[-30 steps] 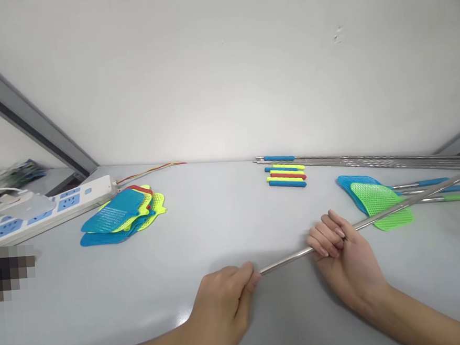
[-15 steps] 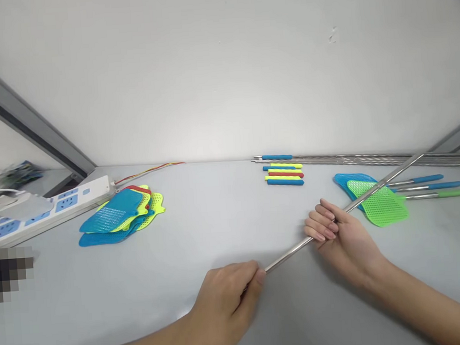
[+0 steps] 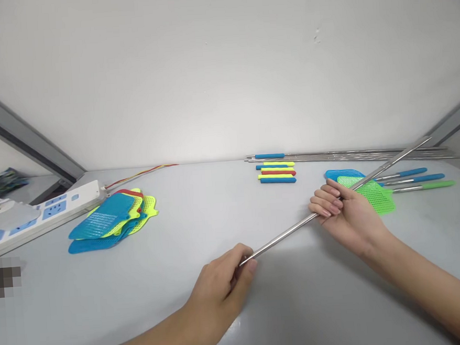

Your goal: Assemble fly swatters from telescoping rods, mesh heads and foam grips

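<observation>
Nearest, pinches the near tip of a thin steel rod with the left hand, thumb and fingers shut around the end, forearm low over the grey table. Farther along, clasps the same rod about midway with the right hand, fingers curled over it in a closed grip. Holds the rod lifted off the table, slanting up and away to the right, passing over the finished fly swatters that lie just beyond the right hand, green head on blue, handles pointing right. Looks like the step of holding one bare rod ready between both hands, with no sleeve or head visible on either end. Calls next, by judgement, for a steady two-handed hold, and for keeping the long far end clear of the swatters and the wall in any turn or lowering. Off to the left on the table, shows a fanned pile of loose swatter heads in blue, yellow and red, with a white power strip just beyond. At the back, shows a short row of coloured sleeves, and behind them a bundle of bare rods laid along the foot of the wall.
</observation>
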